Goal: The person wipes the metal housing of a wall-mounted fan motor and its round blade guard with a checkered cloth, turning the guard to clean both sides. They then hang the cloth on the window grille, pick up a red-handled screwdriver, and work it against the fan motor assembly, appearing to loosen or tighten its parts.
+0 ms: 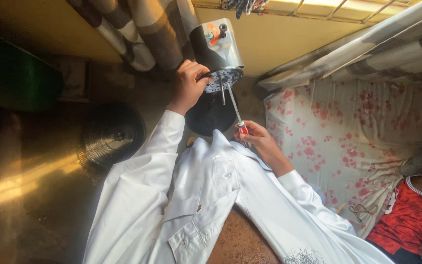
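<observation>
Right hand [262, 142] around screwdriver [235, 110], tip at fan motor [218, 54]

The left hand [187, 85] is stretched forward on a nearly straight arm in a white sleeve, fingers curled shut in a grip; the right hand [260, 141] sits closer to the chest, elbow bent, fingers pinched closed, wrist bare below the cuff.

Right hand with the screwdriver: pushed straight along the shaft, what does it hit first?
Likely the perforated metal face of the fan motor: the right hand aims the screwdriver there; tip already looks on it, depth unclear.
</observation>
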`<control>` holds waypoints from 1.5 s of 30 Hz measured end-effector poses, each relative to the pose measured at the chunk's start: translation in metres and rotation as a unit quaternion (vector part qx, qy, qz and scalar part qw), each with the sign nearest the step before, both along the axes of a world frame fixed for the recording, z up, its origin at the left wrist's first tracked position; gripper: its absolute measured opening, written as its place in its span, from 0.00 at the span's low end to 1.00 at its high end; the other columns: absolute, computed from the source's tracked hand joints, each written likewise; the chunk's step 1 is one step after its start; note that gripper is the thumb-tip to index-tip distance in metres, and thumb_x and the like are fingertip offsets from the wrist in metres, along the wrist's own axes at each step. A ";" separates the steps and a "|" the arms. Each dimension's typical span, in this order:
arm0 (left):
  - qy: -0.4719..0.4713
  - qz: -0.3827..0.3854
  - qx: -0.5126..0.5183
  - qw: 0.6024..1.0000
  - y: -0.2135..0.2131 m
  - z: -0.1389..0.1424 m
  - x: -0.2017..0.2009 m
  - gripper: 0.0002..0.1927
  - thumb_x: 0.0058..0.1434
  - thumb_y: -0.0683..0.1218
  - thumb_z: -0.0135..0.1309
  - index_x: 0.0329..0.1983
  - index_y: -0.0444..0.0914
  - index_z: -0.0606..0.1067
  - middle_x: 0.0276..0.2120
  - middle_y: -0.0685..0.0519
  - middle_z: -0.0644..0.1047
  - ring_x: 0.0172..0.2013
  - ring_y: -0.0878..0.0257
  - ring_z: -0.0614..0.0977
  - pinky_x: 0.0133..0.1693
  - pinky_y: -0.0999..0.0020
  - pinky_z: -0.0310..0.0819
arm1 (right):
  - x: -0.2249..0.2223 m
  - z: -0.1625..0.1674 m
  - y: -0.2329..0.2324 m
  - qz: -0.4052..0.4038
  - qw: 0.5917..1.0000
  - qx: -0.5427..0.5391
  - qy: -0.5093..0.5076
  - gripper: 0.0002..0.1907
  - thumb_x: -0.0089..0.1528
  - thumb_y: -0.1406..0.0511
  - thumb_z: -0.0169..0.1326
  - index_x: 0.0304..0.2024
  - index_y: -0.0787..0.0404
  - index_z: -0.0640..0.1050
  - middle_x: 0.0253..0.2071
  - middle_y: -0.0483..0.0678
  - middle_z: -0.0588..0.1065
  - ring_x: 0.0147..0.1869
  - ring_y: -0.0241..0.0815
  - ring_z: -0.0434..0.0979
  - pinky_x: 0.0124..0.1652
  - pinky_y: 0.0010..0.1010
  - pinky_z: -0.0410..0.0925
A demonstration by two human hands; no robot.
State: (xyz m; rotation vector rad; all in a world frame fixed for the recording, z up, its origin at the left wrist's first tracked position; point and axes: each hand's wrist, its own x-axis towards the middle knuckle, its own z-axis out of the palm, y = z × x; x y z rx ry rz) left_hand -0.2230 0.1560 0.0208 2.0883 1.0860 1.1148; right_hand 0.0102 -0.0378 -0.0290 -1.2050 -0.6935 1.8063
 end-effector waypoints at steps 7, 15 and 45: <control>-0.038 0.001 -0.045 0.998 0.004 0.004 0.001 0.07 0.56 0.35 0.64 0.35 0.34 0.78 0.30 0.49 0.77 0.31 0.58 0.81 0.33 0.64 0.74 | -0.004 -0.006 0.003 0.005 1.000 -0.022 0.012 0.18 0.64 0.71 0.56 0.57 0.64 0.75 0.44 0.48 0.78 0.49 0.37 0.76 0.53 0.29 0.68; -0.027 0.023 0.002 0.999 0.015 0.002 0.004 0.08 0.54 0.35 0.66 0.35 0.34 0.78 0.34 0.49 0.76 0.31 0.58 0.81 0.32 0.65 0.73 | -0.009 0.000 0.014 0.004 0.999 -0.038 0.021 0.16 0.65 0.69 0.55 0.56 0.63 0.74 0.42 0.48 0.77 0.43 0.38 0.76 0.46 0.29 0.69; -0.072 0.027 0.022 0.997 0.010 0.007 0.017 0.09 0.55 0.33 0.65 0.38 0.32 0.78 0.36 0.49 0.76 0.35 0.57 0.83 0.34 0.65 0.77 | -0.010 0.008 0.023 -0.001 1.000 -0.015 0.004 0.16 0.68 0.66 0.52 0.58 0.62 0.73 0.39 0.46 0.76 0.39 0.35 0.75 0.42 0.26 0.70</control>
